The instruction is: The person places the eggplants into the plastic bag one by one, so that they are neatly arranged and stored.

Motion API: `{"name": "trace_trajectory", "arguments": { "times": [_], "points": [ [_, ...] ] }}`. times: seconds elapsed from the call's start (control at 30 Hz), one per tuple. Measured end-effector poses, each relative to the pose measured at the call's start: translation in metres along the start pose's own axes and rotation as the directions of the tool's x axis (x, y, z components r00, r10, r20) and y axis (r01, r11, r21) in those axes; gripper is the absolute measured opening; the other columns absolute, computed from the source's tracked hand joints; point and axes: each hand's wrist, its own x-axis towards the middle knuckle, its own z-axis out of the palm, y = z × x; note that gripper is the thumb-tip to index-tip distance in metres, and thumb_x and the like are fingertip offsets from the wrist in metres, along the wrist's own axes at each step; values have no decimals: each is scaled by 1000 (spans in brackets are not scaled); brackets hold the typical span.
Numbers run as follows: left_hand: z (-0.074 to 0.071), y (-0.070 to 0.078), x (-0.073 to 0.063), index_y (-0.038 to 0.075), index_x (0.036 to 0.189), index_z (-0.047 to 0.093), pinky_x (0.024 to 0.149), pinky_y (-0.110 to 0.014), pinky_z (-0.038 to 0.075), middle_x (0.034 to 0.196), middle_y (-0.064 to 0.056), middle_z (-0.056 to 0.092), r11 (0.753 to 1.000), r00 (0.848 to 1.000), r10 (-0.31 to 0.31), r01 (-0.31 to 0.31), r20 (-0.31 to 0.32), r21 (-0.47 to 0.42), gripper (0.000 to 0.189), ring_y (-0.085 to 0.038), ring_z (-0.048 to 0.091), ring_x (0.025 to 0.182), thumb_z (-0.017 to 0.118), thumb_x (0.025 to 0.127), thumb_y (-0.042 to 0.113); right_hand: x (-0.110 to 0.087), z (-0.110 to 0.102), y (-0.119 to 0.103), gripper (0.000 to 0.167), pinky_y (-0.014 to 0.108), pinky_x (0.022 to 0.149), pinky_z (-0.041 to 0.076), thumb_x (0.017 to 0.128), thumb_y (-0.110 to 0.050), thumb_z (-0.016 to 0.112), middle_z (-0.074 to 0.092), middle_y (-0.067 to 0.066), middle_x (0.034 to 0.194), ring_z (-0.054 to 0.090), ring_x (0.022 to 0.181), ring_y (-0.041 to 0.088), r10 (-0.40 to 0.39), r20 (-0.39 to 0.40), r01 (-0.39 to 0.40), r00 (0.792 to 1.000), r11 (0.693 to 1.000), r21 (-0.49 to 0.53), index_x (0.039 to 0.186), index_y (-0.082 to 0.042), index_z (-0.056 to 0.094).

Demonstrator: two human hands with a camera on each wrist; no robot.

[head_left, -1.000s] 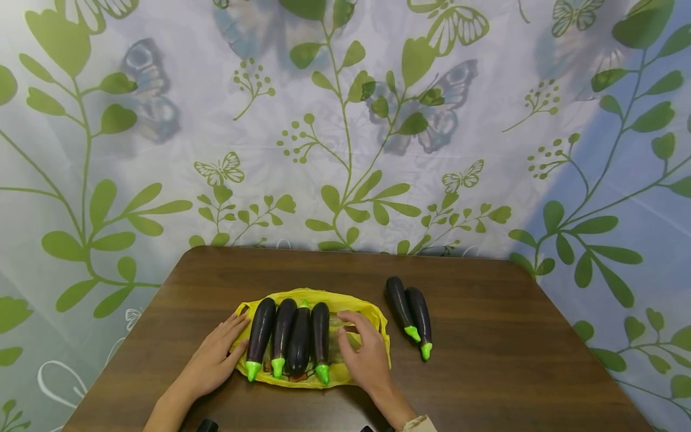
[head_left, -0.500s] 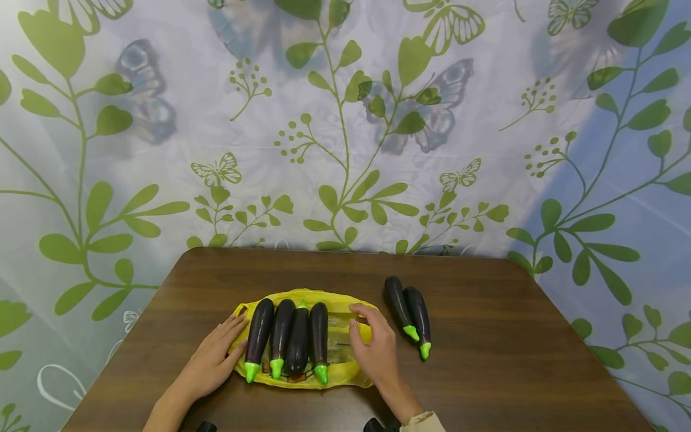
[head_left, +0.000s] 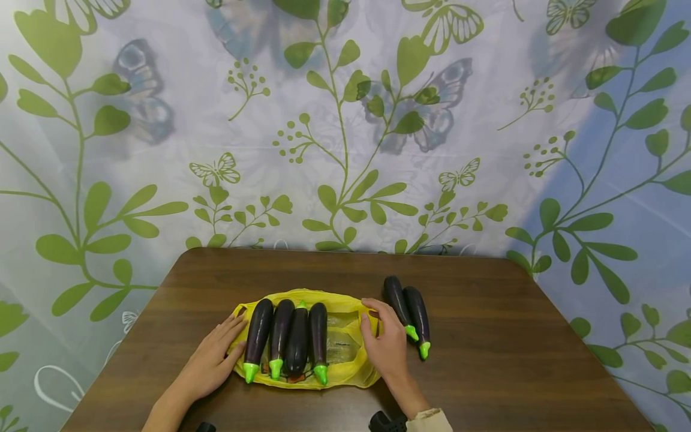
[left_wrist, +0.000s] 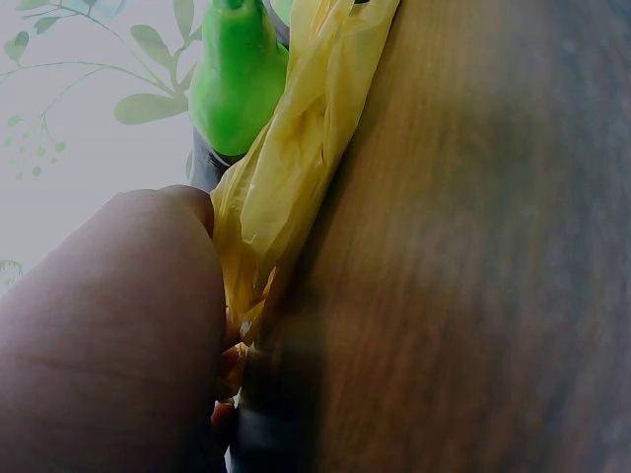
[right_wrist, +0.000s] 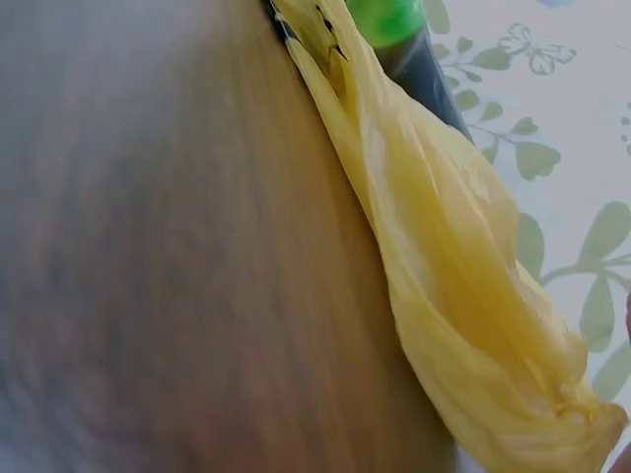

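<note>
A yellow plastic bag (head_left: 342, 375) lies spread open on the table. Several dark purple eggplants with bright green stem ends lie side by side on it, the leftmost eggplant (head_left: 259, 330) near its left edge. My left hand (head_left: 218, 354) rests on that edge with fingers extended. My right hand (head_left: 387, 345) holds the bag's right edge, its thumb and index finger curved; its other fingers are mostly hidden. In the right wrist view the yellow bag (right_wrist: 444, 256) bunches toward the fingers. In the left wrist view, the bag (left_wrist: 286, 148) passes beside the hand.
Just beyond my right hand, two more eggplants lie on the brown table (head_left: 486, 342), a left one (head_left: 396, 300) and a right one (head_left: 417, 318). A curtain (head_left: 345, 120) printed with leaves and butterflies hangs behind the table.
My right hand has shifted right across the bag to its right edge, and more of the bag's inside shows beside the eggplants. My left hand stays on the left edge.
</note>
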Motion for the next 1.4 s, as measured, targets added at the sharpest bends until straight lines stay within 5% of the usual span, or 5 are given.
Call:
{"name": "trace_trajectory", "arguments": {
  "times": [0.3, 0.53, 0.8, 1.1, 1.4],
  "points": [
    [1, -1, -2, 1, 149, 54, 118, -62, 31, 156, -21, 49, 1000, 1000, 14, -14, -18, 0, 48, -43, 41, 147, 55, 108, 26, -1, -5, 8, 30, 33, 90, 60, 91, 3, 73, 73, 4, 118, 70, 105, 23, 49, -53, -50, 997, 999, -16, 119, -7, 74],
    [2, -2, -3, 1, 149, 54, 129, -28, 16, 156, -21, 49, 1000, 999, 21, -21, -30, -1, 49, -43, 41, 146, 54, 108, 28, -2, -10, 15, 31, 39, 89, 58, 92, -1, 73, 72, 5, 120, 67, 105, 25, 135, -82, -142, 987, 986, -90, 121, -10, 74],
    [-1, 1, -1, 1, 149, 53, 117, -64, 31, 156, -21, 48, 1000, 1000, 3, -3, -10, -3, 48, -42, 41, 147, 55, 108, 26, -1, -16, 20, 33, 20, 97, 49, 91, -6, 76, 72, 5, 122, 66, 109, 26, 229, -113, -243, 967, 960, -138, 123, -11, 72],
    [-1, 2, 0, 0, 149, 53, 117, -66, 30, 156, -22, 48, 1000, 1000, 5, -5, -1, -3, 48, -42, 40, 147, 55, 108, 25, 0, -18, 25, 34, 49, 100, 54, 92, -7, 76, 71, 10, 124, 65, 116, 31, 306, -114, -320, 945, 938, -136, 125, -8, 70],
    [0, 0, 1, 0, 150, 52, 118, -66, 30, 157, -21, 47, 1000, 1000, 3, -3, 2, -8, 48, -42, 39, 148, 55, 108, 25, 1, -20, 27, 38, 59, 103, 52, 92, -8, 76, 68, 16, 129, 63, 121, 36, 365, -96, -376, 926, 912, -163, 129, -7, 67]
  ]
}}
